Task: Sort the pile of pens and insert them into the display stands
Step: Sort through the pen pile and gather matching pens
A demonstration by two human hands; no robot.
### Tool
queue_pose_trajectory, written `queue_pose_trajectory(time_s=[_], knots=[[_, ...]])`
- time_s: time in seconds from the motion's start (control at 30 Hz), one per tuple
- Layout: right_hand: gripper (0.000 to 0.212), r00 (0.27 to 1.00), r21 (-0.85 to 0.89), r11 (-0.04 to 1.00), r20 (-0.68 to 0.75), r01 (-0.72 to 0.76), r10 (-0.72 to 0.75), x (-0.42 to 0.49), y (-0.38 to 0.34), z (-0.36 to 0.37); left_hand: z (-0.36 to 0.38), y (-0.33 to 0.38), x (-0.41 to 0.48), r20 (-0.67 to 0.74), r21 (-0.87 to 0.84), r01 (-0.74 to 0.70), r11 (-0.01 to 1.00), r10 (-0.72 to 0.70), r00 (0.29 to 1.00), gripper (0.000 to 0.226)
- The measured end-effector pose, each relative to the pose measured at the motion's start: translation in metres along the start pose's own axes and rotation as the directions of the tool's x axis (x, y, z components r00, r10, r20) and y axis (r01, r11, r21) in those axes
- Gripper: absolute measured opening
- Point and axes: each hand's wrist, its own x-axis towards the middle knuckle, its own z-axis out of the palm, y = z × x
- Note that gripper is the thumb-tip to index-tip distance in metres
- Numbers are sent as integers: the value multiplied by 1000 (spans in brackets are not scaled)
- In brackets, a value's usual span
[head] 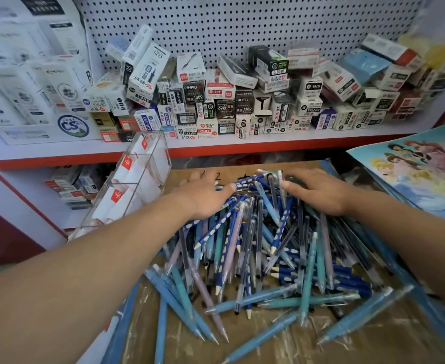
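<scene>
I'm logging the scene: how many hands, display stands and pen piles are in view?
Hands: 2 (left hand, right hand)
Stand: 1
Pen pile: 1
Total: 4

Pen pile on cardboard — display stand left, boxes shelved behind.

A pile of pens covers the brown cardboard. Pen boxes crowd the white shelf behind it.
</scene>
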Motion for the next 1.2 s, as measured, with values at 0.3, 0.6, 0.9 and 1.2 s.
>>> queue_pose_trajectory(time_s=[0.3,0.6,0.9,1.2], knots=[[90,1000,178,984,29,-6,1,19,-28,-1,1,-1,13,-19,62,-16,998,17,1000,88],[75,989,245,970,-144,-3,39,-14,-34,-9,-8,1,-5,-114,122,-56,991,70,991,78],[55,923,213,967,-327,-139,205,-199,-50,26,21,1,-130,-451,-200,-207,958,97,887,64],[93,930,183,936,-159,-300,330,-248,-47,82,104,-22,-228,-385,-275,-67,959,-46,922,78]])
